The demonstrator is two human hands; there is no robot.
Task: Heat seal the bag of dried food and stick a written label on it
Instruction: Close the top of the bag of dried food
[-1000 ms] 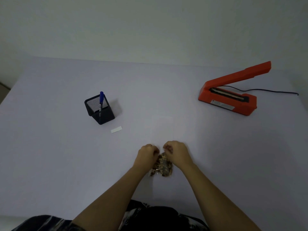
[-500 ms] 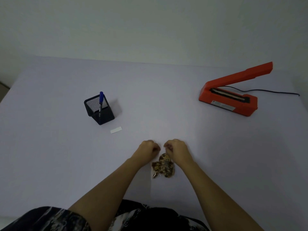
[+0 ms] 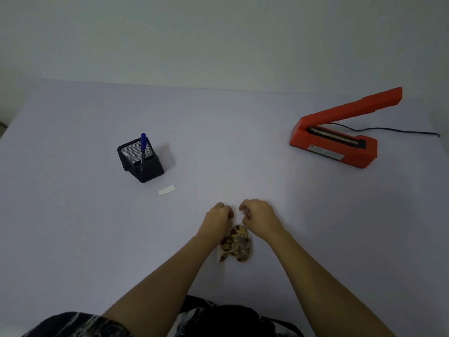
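Nearest the viewer, dark patterned clothing [image 3: 218, 319] fills the lower edge, and two bare forearms reach over the pale, smooth table [image 3: 73, 227]. Between the wrists lies the bag [image 3: 237, 244], a small clear plastic pouch holding lumpy brown and tan dried pieces; it rests flat on the table. The left hand [image 3: 218, 218] and right hand [image 3: 258, 215] sit side by side at its far end, a narrow gap between them. Their fingers are curled and appear to pinch the bag's mouth, though the clear film there barely shows. Beyond, to the left, a small white rectangular label [image 3: 166, 190] lies flat, just in front of a black wire-mesh pen holder [image 3: 143, 164] with a blue pen [image 3: 142, 143] upright inside. Farther right stands the orange heat sealer [image 3: 340, 147], its lever arm raised, a thin black cord [image 3: 393, 129] trailing behind. Nothing lies between the bag and the sealer.
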